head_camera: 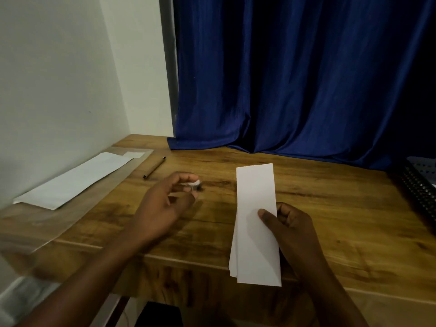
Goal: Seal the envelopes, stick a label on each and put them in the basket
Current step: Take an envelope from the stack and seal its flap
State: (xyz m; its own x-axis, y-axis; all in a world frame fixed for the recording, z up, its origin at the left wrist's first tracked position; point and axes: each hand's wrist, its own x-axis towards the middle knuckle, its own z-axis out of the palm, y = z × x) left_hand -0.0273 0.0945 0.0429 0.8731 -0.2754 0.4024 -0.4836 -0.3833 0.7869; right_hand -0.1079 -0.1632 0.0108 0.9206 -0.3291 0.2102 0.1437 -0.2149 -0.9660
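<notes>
A long white envelope (256, 208) is held lengthwise over the wooden table (330, 208); my right hand (290, 227) grips its lower right edge, thumb on top. My left hand (165, 201) hovers to its left, fingers curled around a small white object (194, 184) that could be a glue stick or tape; I cannot tell which. More white envelopes (73, 180) lie on a clear plastic sleeve at the table's left side. A dark mesh basket (420, 185) stands at the right edge, partly cut off.
A dark pen (154, 167) lies between the envelope pile and my left hand. A blue curtain (295, 79) hangs down onto the table's back edge. A white wall borders the left side.
</notes>
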